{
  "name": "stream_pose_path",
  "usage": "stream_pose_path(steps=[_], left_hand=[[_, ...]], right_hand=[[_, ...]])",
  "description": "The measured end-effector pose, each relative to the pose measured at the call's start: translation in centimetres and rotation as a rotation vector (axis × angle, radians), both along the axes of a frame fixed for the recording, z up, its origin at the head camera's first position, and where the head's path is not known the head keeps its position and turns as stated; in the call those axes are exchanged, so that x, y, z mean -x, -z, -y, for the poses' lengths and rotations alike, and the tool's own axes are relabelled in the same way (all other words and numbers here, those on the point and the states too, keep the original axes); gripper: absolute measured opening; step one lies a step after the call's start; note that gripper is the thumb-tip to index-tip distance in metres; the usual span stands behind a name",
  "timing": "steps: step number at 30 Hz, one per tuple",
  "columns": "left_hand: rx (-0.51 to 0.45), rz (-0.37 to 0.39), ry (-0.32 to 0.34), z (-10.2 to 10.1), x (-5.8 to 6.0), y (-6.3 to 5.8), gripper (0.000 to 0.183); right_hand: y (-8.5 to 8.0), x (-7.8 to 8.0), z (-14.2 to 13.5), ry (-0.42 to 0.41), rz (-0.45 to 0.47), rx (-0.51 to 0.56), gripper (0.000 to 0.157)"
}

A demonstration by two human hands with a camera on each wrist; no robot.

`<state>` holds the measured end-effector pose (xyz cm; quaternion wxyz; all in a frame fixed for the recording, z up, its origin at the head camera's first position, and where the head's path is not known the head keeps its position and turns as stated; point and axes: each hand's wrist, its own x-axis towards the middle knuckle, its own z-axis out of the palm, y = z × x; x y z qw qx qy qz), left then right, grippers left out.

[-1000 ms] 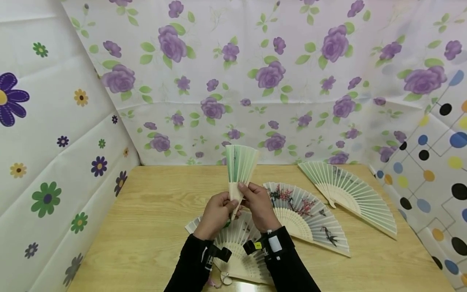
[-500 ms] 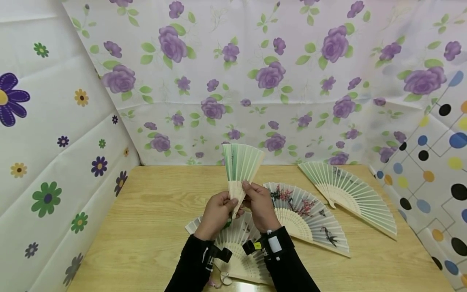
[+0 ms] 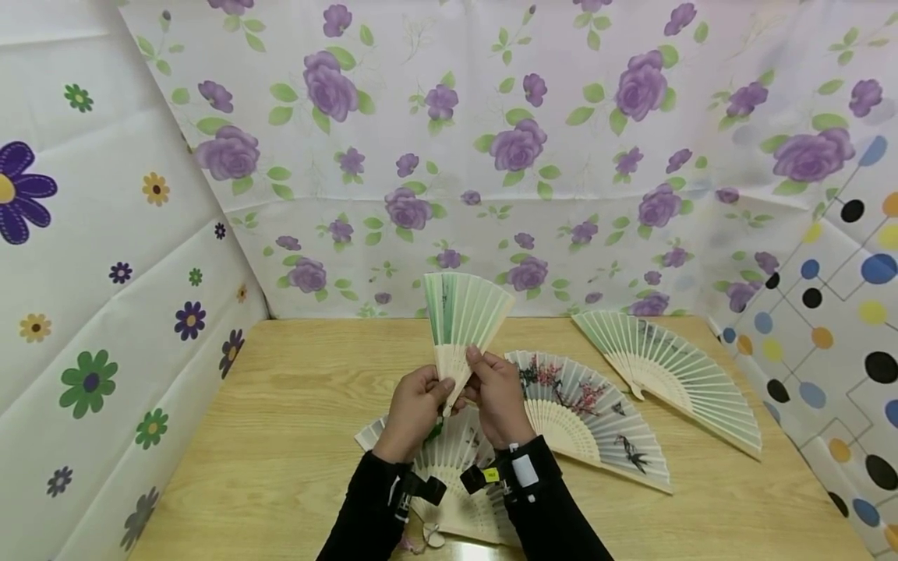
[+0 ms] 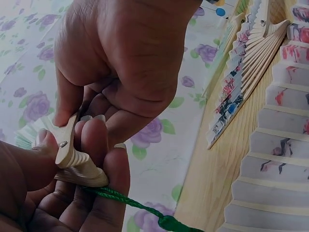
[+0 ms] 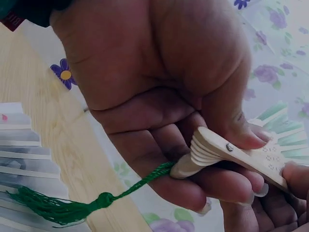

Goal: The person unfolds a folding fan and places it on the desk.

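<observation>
Both hands hold a pale green folding fan [image 3: 468, 310] upright above the table, its leaf partly spread. My left hand [image 3: 412, 411] grips the narrow lower end of the ribs, thumb on the front. Slightly higher, my right hand [image 3: 500, 399] pinches the ribs on the right side between thumb and fingers. A small metal rivet [image 5: 229, 147] shows at the fan's base, where the stacked rib ends bunch together. From there a green cord with a tassel [image 5: 58, 207] hangs down. Directly below the forearms lies a spread white fan [image 3: 456, 487], partly hidden by the sleeves.
A spread white fan with pink blossoms and a bird [image 3: 596, 413] lies right of the hands on the wooden table [image 3: 281, 436]. Farther right is a spread green fan [image 3: 687, 382]. A round pendant [image 3: 435, 536] lies at the near fan's base. Flower-printed sheets [image 3: 449, 156] enclose the table.
The held green fan has spread wider, its leaf fanning out to both sides. The hands stay nearly in place, and the fans on the table have not moved.
</observation>
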<state>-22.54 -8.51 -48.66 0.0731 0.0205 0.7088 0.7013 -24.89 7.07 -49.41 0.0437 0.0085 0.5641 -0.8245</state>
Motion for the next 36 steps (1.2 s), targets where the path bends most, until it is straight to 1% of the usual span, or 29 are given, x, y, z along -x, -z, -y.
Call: stream_pose_path(steps=[4,9,13,16,21,29,32,36], left_hand=[[0.008,-0.011,-0.003,0.0,-0.1,0.0,0.024],[0.012,-0.02,-0.01,0.1,0.0,-0.1,0.021],[0.03,-0.031,-0.039,0.2,0.1,-0.1,0.022],[0.035,-0.028,-0.064,0.2,0.0,-0.1,0.023],[0.008,0.0,-0.091,0.2,0.1,-0.1,0.021],[-0.046,0.017,-0.105,0.2,0.3,0.0,0.023],[-0.049,0.023,-0.111,0.2,0.3,0.0,0.024],[-0.056,0.031,-0.101,0.2,0.4,-0.1,0.024]], right_hand=[[0.0,0.0,-0.2,-0.029,-0.005,0.0,0.044],[-0.2,0.0,-0.9,-0.085,-0.015,-0.03,0.034],[-0.3,0.0,-1.2,-0.099,-0.023,-0.045,0.033],[-0.3,0.1,-1.1,-0.09,-0.031,-0.043,0.032],[-0.3,0.3,-0.8,-0.051,-0.029,-0.045,0.032],[-0.2,0.1,-0.2,0.029,0.049,-0.002,0.034],[-0.1,0.1,-0.1,0.031,0.047,-0.003,0.035],[-0.1,0.2,-0.4,-0.011,0.025,-0.008,0.034]])
